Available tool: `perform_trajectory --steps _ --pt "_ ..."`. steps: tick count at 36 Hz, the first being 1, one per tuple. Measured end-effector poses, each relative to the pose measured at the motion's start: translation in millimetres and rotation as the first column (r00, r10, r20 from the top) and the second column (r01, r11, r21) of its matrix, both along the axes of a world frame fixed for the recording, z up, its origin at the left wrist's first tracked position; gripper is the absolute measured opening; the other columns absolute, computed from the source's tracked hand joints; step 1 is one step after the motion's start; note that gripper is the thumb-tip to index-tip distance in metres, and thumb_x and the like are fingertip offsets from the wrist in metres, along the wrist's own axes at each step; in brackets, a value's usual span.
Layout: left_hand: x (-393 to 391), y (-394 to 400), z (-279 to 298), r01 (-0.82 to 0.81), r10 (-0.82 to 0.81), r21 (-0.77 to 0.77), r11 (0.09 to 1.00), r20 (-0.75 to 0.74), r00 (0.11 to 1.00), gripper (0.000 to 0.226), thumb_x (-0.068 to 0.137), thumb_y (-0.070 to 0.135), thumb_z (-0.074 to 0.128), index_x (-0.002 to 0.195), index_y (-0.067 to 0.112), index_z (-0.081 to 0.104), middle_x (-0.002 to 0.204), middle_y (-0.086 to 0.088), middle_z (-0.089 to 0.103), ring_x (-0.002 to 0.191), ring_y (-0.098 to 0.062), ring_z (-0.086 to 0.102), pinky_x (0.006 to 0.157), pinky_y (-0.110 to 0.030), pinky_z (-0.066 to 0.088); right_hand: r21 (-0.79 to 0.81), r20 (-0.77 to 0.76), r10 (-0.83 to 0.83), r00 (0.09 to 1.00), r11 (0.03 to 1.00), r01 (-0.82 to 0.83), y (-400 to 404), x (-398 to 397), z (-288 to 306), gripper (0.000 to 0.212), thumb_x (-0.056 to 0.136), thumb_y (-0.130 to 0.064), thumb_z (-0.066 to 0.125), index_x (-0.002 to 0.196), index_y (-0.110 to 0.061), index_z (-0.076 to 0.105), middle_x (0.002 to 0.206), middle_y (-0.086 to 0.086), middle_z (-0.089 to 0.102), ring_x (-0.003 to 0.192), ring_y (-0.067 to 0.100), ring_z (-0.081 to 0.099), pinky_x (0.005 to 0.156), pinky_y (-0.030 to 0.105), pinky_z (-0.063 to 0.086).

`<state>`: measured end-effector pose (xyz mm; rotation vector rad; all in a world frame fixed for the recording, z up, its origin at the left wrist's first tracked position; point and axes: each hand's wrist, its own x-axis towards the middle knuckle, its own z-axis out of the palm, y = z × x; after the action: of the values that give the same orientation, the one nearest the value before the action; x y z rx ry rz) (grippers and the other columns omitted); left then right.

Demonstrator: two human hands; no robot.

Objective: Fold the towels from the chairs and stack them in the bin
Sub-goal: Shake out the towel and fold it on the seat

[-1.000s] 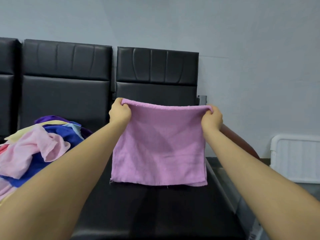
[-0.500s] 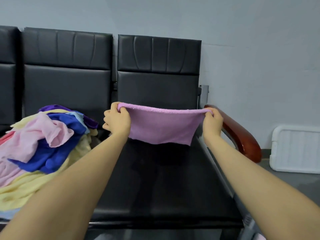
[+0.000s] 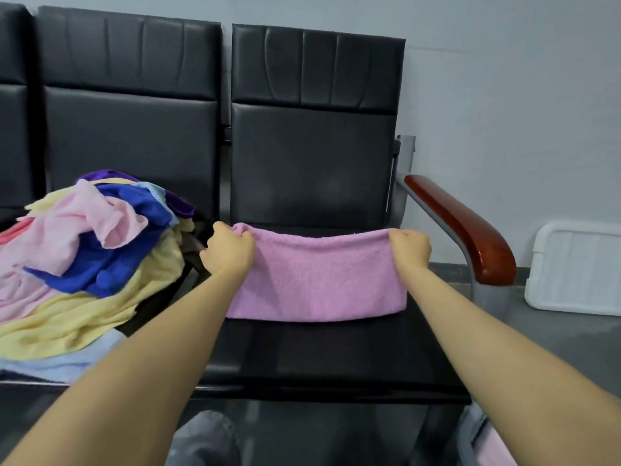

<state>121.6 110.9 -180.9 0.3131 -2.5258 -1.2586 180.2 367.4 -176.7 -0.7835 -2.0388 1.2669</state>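
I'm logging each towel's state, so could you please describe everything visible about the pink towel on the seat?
The pink towel is soft terry-like cloth, folded into a wide band lying across the black chair seat. The left hand and right hand grip its far corners. Its near edge rests flat on the seat, apart from the pile beside it.

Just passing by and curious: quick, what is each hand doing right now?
Left hand: grips the left end of the pink towel.
Right hand: grips the towel's right end.
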Motion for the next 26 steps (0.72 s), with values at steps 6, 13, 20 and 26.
perform_trajectory --steps 6,13,20,26 --pt "-26.5 -1.1 -35.2 0.094 -0.077 -0.083 0.992 0.193 0.978 0.036 0.098 0.031 0.038 0.107 0.001 0.056 0.112 -0.019 0.06 0.104 -0.038 0.056 0.095 -0.043 0.044 0.025 0.193 0.071 0.979 0.997 -0.077 4.0 -21.7 -33.2 0.038 0.094 -0.014 0.048 0.057 -0.019 0.037 0.06 0.001 0.038 0.063 0.021 0.039 0.048 0.029 0.024" --pt "-46.9 -0.4 -58.4 0.076 -0.04 -0.122 0.99 0.274 0.961 0.04 0.1 0.031 0.036 0.118 -0.001 0.052 0.118 -0.021 0.058 0.106 -0.039 0.056 0.087 -0.042 0.044 0.106 0.285 0.06 0.957 0.99 -0.094 1.6 -42.3 -57.3 0.036 0.099 -0.014 0.04 0.064 -0.016 0.034 0.068 0.001 0.038 0.057 0.011 0.035 0.048 0.027 0.024" --pt "-70.0 2.0 -55.4 -0.005 0.029 -0.169 0.986 0.142 0.989 0.034 0.097 0.03 0.041 0.111 0.003 0.057 0.111 -0.016 0.06 0.096 -0.035 0.056 0.077 -0.035 0.037 0.165 0.111 0.017 0.994 0.986 -0.035 8.0 -62.4 -63.9 0.019 0.101 -0.017 0.04 0.089 -0.007 0.05 0.074 0.0 0.046 0.065 0.012 0.043 0.065 0.03 0.036" --pt "-88.4 3.7 -60.3 -0.004 0.046 -0.214 0.977 0.19 0.981 0.037 0.099 0.031 0.038 0.117 0.002 0.052 0.118 -0.019 0.057 0.103 -0.038 0.057 0.08 -0.037 0.041 0.154 0.113 0.043 0.993 0.986 -0.06 7.2 -84.8 -59.9 0.021 0.101 -0.019 0.038 0.089 -0.007 0.051 0.084 0.007 0.052 0.078 0.023 0.053 0.061 0.028 0.035"
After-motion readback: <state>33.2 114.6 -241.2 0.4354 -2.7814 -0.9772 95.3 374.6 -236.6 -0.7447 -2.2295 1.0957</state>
